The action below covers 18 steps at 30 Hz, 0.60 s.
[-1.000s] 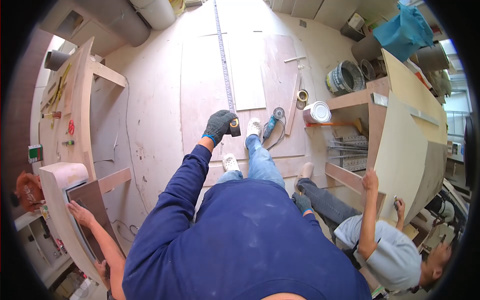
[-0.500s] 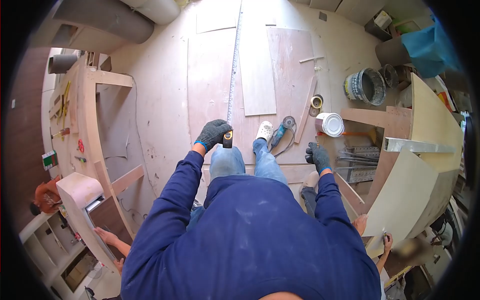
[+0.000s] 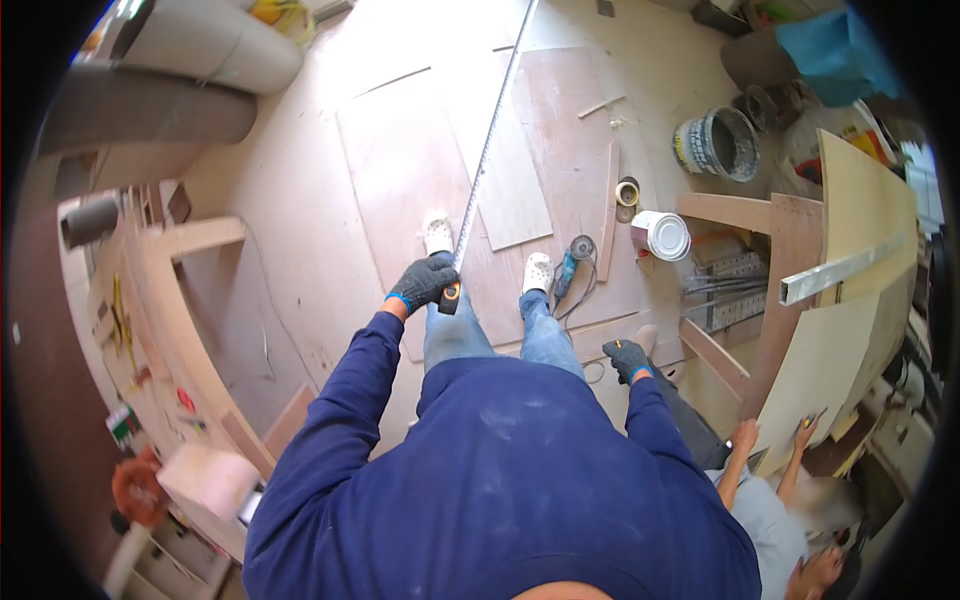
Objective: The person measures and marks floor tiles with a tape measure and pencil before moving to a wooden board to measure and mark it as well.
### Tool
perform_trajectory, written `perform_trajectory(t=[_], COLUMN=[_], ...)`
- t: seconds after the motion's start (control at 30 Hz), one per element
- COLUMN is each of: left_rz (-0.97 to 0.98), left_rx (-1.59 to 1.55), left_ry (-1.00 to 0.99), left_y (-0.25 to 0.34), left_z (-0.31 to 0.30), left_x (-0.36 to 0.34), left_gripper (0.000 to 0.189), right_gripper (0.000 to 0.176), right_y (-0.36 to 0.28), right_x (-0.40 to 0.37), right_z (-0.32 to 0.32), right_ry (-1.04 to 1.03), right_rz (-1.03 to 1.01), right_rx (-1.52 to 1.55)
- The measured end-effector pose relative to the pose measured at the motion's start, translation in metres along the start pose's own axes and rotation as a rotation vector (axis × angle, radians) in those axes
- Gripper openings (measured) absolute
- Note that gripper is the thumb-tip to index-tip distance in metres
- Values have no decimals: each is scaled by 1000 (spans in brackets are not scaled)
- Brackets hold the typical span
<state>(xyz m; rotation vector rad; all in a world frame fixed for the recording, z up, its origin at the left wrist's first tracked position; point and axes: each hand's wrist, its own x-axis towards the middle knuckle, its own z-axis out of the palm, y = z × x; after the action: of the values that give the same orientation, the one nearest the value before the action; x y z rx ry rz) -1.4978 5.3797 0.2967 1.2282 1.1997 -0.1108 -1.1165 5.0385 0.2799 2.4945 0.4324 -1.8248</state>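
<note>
Spreading widest, the floor (image 3: 290,250) gives a broad lane between the left surface (image 3: 150,320) and the wooden panel's (image 3: 400,190) left edge. Over right, bucket (image 3: 697,147), white can (image 3: 655,235) and angle grinder (image 3: 568,272) narrow the space, the grinder just beside a shoe (image 3: 537,272). Right hand (image 3: 627,360), gloved, curled; can't tell whether it grips anything. Left hand (image 3: 425,282), wrapped around the tape measure (image 3: 450,299) before the left leg, blade (image 3: 486,147) stretched out ahead!

Smudged navy sweatshirt (image 3: 510,470), dark-gloved hands (image 3: 422,281)
</note>
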Motion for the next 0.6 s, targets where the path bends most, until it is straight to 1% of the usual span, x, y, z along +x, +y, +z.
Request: perform_trajectory(t=[0.03,0.07,0.1,0.13,0.17,0.2,0.23,0.27,0.3,0.33,0.37,0.43,0.47,0.5,0.57,0.6], left_rz=[354,188,27,194,349,57,93,155,216,216,217,269,225,223,142,160], left_rx=[267,183,96,254,405,288,342,408,475,509,512,538,546,555,571,598], left_ry=[-67,-98,-118,-173,-224,-220,-227,-248,-271,-267,-273,-378,-375,-379,-402,-434], left_y=[4,7,16,18,16,30,31,32,31,35,37,37,38,43,51,50], left_z=[-18,-28,-39,-56,-71,-81,-93,-103,-112,-120,-125,-133,-134,-134,-130,-122], left_x=[8,16,28,44,53,56,64,73,79,81,86,91,90,87,80,67], left_gripper=[26,27,28,28,29,29,30,29,27,26,26,27,28,28,28,29], right_gripper=[35,30,28,30,29,28,27,27,22,20,20,27,29,31,34,34], right_y=[-7,-6,2,-8,-18,-59,-110,-125,-135,-150,-164,-195,-194,-191,-216,-212], right_x=[0,-9,-4,-7,-7,-29,-58,-60,-62,-62,-61,-64,-50,-37,-41,-47], right_z=[10,24,36,50,62,68,72,79,88,92,92,84,81,76,50,34], right_ry=[19,79,140,454,248,125,117,114,138,167,169,154,196,235,397,433], right_rz=[19,-136,-299,-845,-582,-262,36,46,-11,-73,-69,1,-72,-145,-118,-122], right_rx=[23,-94,-224,-736,-453,-82,185,182,225,271,276,644,662,680,846,796])
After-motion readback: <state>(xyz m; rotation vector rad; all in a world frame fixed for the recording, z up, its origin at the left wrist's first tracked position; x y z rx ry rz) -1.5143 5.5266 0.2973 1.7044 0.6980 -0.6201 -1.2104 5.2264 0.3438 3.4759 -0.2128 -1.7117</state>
